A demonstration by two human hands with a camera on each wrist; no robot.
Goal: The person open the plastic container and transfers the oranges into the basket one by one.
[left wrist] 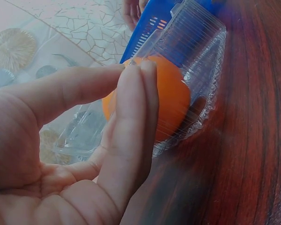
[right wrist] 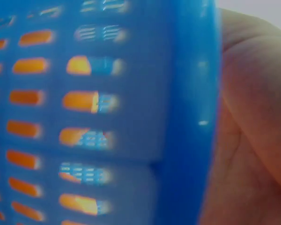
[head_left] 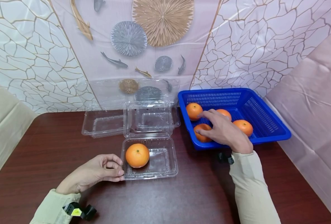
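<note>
My left hand [head_left: 98, 171] pinches the left rim of an open, clear plastic clamshell container [head_left: 165, 174] between thumb and fingers. Inside the container's left half sits one orange [head_left: 137, 155], seen in the left wrist view behind the fingertips [left wrist: 131, 89]. My right hand [head_left: 224, 129] reaches over the near side of a blue plastic basket [head_left: 274, 137], fingers spread. Its thumb overlaps the near left orange [head_left: 202, 137], and its fingertips are by the far left orange [head_left: 194, 110]. In the right wrist view, the basket's slotted wall [right wrist: 140, 117] hides most of the hand.
Two more oranges [head_left: 243, 127] lie in the basket, one partly behind the right hand. Behind the open container, more clear plastic containers [head_left: 103, 124] stand at the back of the dark wood table [head_left: 56, 140]. Patterned sheeting [head_left: 56, 62] closes off the back.
</note>
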